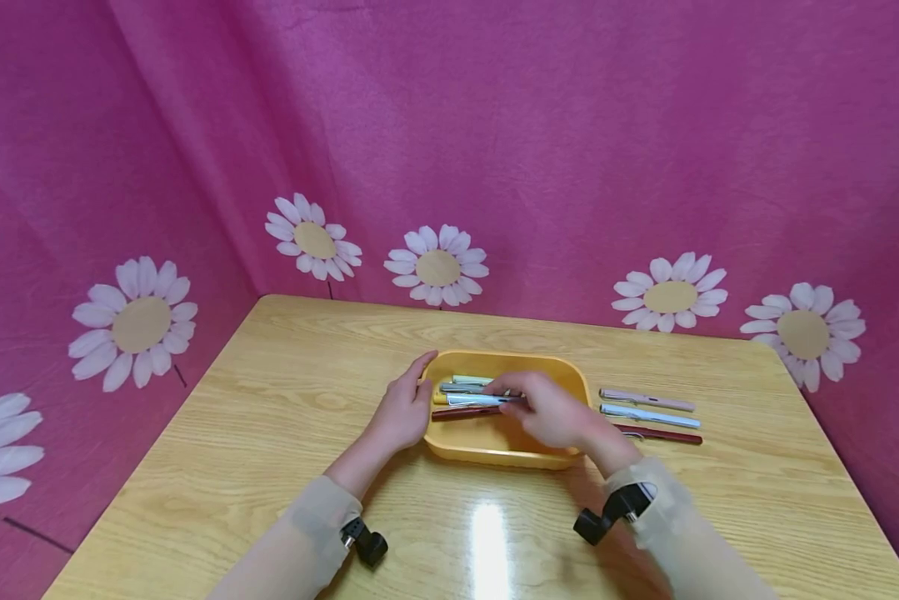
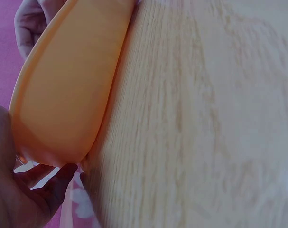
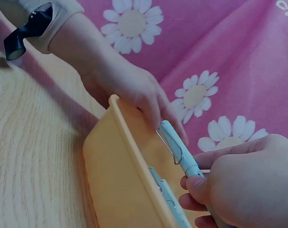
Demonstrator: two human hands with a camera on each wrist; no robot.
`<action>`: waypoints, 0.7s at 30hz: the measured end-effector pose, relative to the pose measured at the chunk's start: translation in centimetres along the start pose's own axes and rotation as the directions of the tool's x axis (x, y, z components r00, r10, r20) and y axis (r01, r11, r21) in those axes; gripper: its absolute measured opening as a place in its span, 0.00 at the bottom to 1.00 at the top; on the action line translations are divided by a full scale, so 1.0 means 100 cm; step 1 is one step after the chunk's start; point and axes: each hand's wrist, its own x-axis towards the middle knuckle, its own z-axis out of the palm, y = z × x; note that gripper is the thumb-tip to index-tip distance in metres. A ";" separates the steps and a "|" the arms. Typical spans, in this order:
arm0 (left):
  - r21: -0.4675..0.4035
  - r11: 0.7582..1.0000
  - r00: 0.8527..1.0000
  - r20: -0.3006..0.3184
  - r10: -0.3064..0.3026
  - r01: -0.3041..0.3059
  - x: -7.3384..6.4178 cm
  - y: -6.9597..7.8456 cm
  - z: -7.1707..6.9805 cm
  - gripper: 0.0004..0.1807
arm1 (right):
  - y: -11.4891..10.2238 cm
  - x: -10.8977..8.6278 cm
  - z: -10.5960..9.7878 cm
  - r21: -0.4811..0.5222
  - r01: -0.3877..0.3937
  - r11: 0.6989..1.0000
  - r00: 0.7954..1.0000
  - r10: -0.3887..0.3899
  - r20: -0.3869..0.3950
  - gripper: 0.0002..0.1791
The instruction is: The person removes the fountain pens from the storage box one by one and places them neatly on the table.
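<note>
An orange-yellow plastic tray (image 1: 494, 457) stands on the table. At its left end my left hand (image 1: 407, 410) grips the wall, thumb at the rim and fingers outside, lower down in the left wrist view. Over the tray, my right hand (image 1: 552, 410) pinches a pale blue pen (image 3: 176, 146) with a wire clip; its clip end points left in the head view and is tilted up in the right wrist view. Beneath and beside it in the tray lie a pale green pen (image 1: 470, 380), a dark red pen (image 1: 460, 413) and others, partly hidden by the hand.
Right of the tray, a mauve pen (image 1: 647, 400), a light blue pen (image 1: 650, 416) and another dark red pen (image 1: 670, 436) lie in a row on the wooden table (image 1: 329, 350). A pink cloth (image 1: 539, 167) with daisies hangs behind and at the left.
</note>
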 end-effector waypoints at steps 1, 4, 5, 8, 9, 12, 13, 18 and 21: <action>-0.003 1.000 1.000 0.004 -0.006 0.006 0.000 0.000 0.000 0.28 | 0.000 -0.002 -0.002 0.002 -0.003 1.000 1.000 0.003 -0.001 0.16; -0.008 1.000 1.000 0.010 -0.019 0.019 0.000 -0.001 0.000 0.28 | 0.000 -0.009 -0.008 0.003 -0.012 1.000 1.000 0.013 -0.011 0.17; -0.008 1.000 1.000 0.008 -0.015 0.015 0.000 -0.001 0.000 0.28 | -0.001 -0.012 -0.010 0.001 -0.015 1.000 1.000 0.015 -0.016 0.17; -0.014 1.000 1.000 0.007 -0.019 0.019 0.000 -0.001 0.000 0.28 | -0.002 -0.017 -0.017 -0.004 -0.022 1.000 0.999 0.022 -0.035 0.16; -0.016 1.000 1.000 0.006 -0.021 0.021 0.000 0.000 0.000 0.28 | -0.003 -0.019 -0.020 -0.006 -0.026 1.000 0.999 0.026 -0.040 0.16; -0.018 1.000 1.000 0.006 -0.023 0.023 0.001 -0.001 0.000 0.28 | -0.003 -0.025 -0.027 -0.008 -0.042 0.999 0.998 0.042 -0.050 0.15; -0.013 1.000 1.000 0.006 -0.019 0.019 0.001 -0.001 0.000 0.28 | -0.003 -0.027 -0.029 -0.008 -0.054 0.999 0.997 0.053 -0.051 0.16; -0.011 1.000 1.000 0.010 -0.022 0.022 0.001 -0.001 0.000 0.28 | -0.001 -0.040 -0.039 -0.004 -0.076 0.997 0.995 0.076 -0.060 0.16; -0.019 0.999 1.000 0.012 -0.026 0.026 0.000 0.000 0.000 0.28 | 0.000 -0.049 -0.045 -0.014 -0.089 0.996 0.993 0.088 -0.077 0.17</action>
